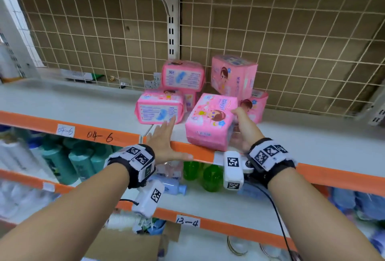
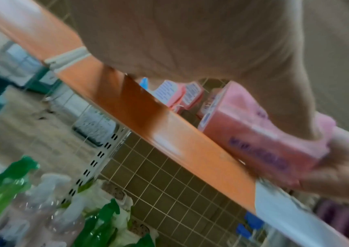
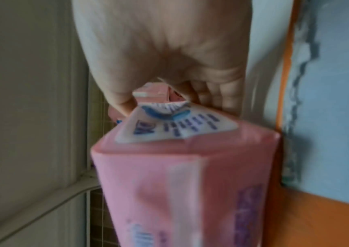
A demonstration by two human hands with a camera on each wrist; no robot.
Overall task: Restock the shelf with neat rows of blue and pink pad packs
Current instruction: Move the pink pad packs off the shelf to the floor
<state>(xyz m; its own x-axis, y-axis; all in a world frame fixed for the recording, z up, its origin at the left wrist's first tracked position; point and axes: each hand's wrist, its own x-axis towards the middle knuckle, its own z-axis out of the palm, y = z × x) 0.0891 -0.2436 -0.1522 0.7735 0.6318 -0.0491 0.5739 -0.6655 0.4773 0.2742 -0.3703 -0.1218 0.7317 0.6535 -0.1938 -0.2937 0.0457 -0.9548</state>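
Note:
A pink pad pack (image 1: 209,121) (image 2: 260,132) (image 3: 182,175) sits tilted at the shelf's front edge, and my right hand (image 1: 242,129) (image 3: 169,55) grips its right side, thumb on top. My left hand (image 1: 164,142) (image 2: 180,38) lies flat and open on the white shelf (image 1: 73,104), fingertips near another pink pack (image 1: 159,106) lying on its side. Behind stand more pink packs: one stacked (image 1: 183,75), one upright (image 1: 233,76), one low at the right (image 1: 255,104). No blue pack shows.
An orange rail (image 1: 100,134) (image 2: 169,132) edges the shelf, marked 04-6. A wire grid back panel (image 1: 291,42) and a white upright post (image 1: 173,23) stand behind. Green and teal bottles (image 1: 208,175) fill the lower shelf. A cardboard box (image 1: 129,246) sits below.

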